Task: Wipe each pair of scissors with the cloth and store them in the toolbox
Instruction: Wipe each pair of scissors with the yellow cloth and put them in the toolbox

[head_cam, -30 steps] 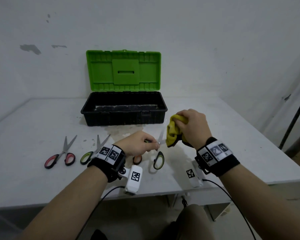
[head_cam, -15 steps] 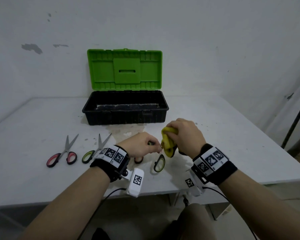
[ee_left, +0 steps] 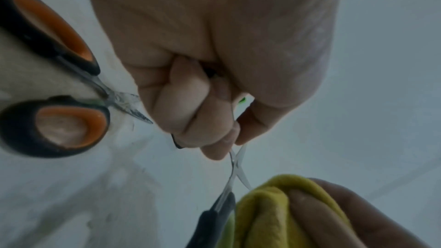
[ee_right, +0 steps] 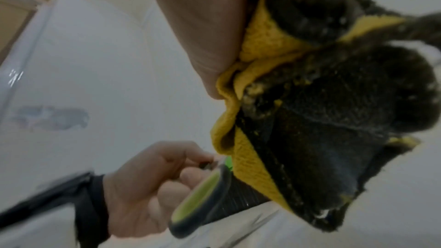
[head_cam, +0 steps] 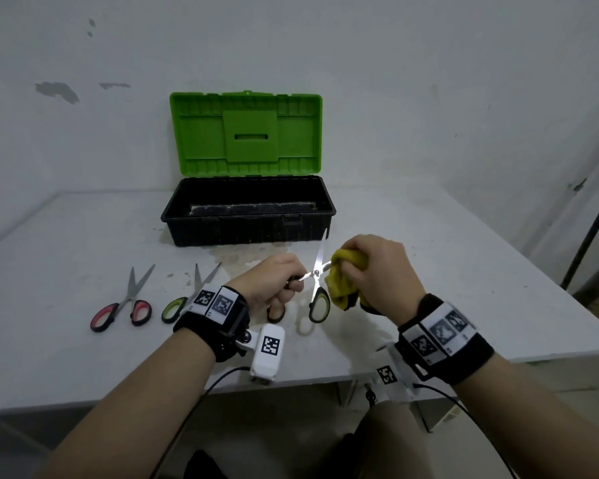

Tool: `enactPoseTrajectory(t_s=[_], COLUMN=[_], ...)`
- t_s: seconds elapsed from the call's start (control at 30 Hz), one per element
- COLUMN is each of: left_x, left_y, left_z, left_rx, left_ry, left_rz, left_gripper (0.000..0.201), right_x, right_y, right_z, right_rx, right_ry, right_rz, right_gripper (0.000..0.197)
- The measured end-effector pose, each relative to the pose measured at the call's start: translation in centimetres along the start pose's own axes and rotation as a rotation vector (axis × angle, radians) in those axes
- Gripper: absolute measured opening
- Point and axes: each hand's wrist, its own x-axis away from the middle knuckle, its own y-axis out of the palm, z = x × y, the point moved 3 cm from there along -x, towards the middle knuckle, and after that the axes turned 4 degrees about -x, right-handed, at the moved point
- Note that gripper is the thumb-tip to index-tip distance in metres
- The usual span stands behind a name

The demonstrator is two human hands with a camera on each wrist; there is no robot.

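A: What was in hand at that moment?

B: The left hand held one handle of the open scissors, fingers curled tight round it, above the counter. The right hand had its grip bunched round the yellow cloth, pressed against one blade near the pivot.

A: How would that wipe go well, in your view?

B: I judged it best to stroke from pivot to tip, away from the edge, with cloth folded over both faces. The left grip needed to stay firm so the blades didn't swing shut on the cloth.

A: And the rest?

B: The toolbox stood well behind, green lid up; I saw no scissors in it. Red scissors and green ones lay to the left, and an orange pair under the left wrist.

A: The surroundings?

B: The counter was white and stained before the toolbox. Behind was a scuffed white wall.
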Motion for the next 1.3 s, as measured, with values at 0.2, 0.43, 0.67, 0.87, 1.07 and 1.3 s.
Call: enactPoseTrajectory(t_s=[0.2, 0.43, 0.67, 0.87, 1.07, 1.3], left_x=[0.5, 0.9, 0.9, 0.9, 0.8, 0.7], left_y=[1.1, -0.2, 1.1, 0.4, 1.2, 1.6], left_z=[0.3, 0.3, 1.1, 0.4, 0.4, -0.4], left_rx=[-0.084, 0.066, 0.010, 0.018, 0.004, -0.010], left_ry=[0.035, 0.028, 0.065, 0.044, 0.021, -0.004], left_rz=[-0.009, 0.017, -0.009, -0.003, -0.020, 0.015], left_gripper=[0.010, 0.013, 0.014, 0.013, 0.012, 0.014], right_x=[0.5, 1.2, 0.5, 0.6, 0.0, 0.1], right_y=[2.7, 1.9, 2.1, 1.9, 1.6, 2.1], right_z=[-1.1, 0.0, -1.8, -0.8, -2.0, -0.9], right_rx=[0.125, 0.172, 0.143, 0.180, 0.150, 0.170], right_ry=[-0.123, -0.151, -0.216, -0.148, -0.173, -0.065], right_rz=[-0.106, -0.254, -0.146, -0.255, -0.175, -0.169], right_gripper=[0.016, 0.018, 0.016, 0.019, 0.016, 0.017])
